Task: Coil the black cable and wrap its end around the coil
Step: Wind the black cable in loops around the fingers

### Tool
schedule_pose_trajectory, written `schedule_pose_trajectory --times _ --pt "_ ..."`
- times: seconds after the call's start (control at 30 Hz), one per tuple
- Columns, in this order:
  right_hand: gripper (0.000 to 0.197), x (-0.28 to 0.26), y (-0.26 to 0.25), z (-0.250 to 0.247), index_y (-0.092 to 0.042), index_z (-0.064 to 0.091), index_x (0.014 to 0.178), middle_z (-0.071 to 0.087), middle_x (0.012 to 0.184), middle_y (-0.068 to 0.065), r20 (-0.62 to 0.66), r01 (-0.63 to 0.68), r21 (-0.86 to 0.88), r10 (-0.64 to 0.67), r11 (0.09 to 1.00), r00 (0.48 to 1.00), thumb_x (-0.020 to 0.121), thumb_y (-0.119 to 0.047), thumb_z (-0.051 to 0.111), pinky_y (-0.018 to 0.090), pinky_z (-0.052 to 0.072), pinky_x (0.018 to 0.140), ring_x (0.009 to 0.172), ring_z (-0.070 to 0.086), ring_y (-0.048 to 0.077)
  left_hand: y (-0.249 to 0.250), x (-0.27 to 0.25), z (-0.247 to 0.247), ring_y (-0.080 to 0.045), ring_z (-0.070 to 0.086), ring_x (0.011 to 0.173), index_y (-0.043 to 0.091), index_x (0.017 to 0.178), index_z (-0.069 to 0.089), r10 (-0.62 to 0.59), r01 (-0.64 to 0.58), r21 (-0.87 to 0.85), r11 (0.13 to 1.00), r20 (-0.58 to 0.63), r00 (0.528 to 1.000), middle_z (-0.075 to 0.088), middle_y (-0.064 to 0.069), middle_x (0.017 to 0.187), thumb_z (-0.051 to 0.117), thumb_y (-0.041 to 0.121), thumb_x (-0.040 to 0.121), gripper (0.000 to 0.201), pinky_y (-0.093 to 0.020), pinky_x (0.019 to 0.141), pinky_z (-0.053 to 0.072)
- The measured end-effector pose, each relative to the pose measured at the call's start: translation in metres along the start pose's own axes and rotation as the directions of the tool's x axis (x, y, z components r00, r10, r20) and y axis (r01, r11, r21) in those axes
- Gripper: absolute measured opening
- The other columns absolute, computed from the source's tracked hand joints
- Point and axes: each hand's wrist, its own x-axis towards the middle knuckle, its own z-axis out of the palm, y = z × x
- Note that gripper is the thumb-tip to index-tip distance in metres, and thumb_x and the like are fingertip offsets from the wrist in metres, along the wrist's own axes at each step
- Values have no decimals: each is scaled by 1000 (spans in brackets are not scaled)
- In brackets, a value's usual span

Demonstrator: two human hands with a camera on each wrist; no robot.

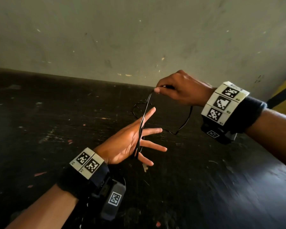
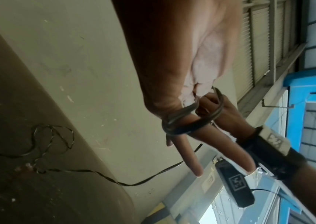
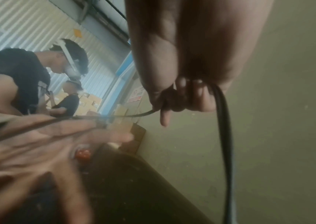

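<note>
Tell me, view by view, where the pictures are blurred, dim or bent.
Head view: mostly sharp, edges bent by the wide lens, dark tabletop swallows the black cable. Left wrist view: left hand soft, bright window glare at the bottom. Right wrist view: left hand smeared by motion, right hand shadowed and soft.

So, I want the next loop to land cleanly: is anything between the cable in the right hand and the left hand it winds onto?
Nothing visible. The black cable runs free from the right hand down to the spread left hand; the slack hangs beside them, above the dark table.
</note>
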Motion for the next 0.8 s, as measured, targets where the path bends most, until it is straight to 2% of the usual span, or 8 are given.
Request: schedule_pose_trajectory --times 0.07,0.13,0.33,0.5,0.57,0.63,0.7,0.8 --pt "30 0 8 -4 -4 70 95 74 83 11 -6 -26 -4 26 1000 1000 95 -27 51 12 39 58 63 62 16 1 -1 2 -34 62 113 61 138 22 -11 11 -11 1000 -9 1000 41 -5 148 23 52 94 45 -37 53 60" --pt "31 -2 15 -7 -4 71 95 74 85 10 6 -38 -8 38 999 999 94 -28 52 9 35 59 63 59 13 2 -2 2 -35 62 113 60 138 22 -30 30 -9 1000 8 1000 43 -6 147 23 52 94 45 -35 50 59" --pt "47 -3 14 -1 -3 70 92 72 78 11 -45 10 28 -8 1000 999 91 -42 43 32 53 59 62 65 20 3 0 7 -40 61 113 60 138 22 -111 105 54 993 114 987 44 -10 147 26 54 92 47 -28 41 56" --pt "42 -15 29 15 -3 68 81 67 66 11 1 -104 29 104 994 995 94 -37 47 29 48 53 54 61 23 14 -2 5 -38 65 106 64 132 29 -27 52 -128 990 192 981 49 -10 144 25 54 92 42 -30 38 56" --pt "40 -21 28 30 -4 69 82 64 63 3 3 -159 82 159 984 987 96 -34 46 23 47 53 52 60 13 21 -2 3 -38 66 104 63 133 30 40 1 -204 979 195 980 49 -10 144 22 53 94 41 -33 40 57" --pt "35 -28 18 49 -2 68 81 57 59 -6 -16 -169 186 175 968 984 97 -24 46 10 39 51 50 52 -4 29 4 2 -38 66 104 61 135 28 101 -61 -253 966 150 983 48 -10 144 24 52 93 43 -36 43 58" --pt "27 -35 1 66 -7 63 74 51 56 -13 0 -167 324 177 931 984 96 -11 48 6 38 48 45 53 -6 37 12 0 -38 66 103 59 137 24 165 -143 -274 951 59 985 46 -9 146 24 52 93 45 -38 47 60" --pt "20 -42 -34 81 -15 59 100 54 64 -4 312 -363 482 231 797 921 100 -15 40 10 46 46 46 56 -2 45 26 -8 -38 66 103 58 140 19 247 -269 -225 937 -121 962 39 -11 150 22 51 95 46 -37 53 61"
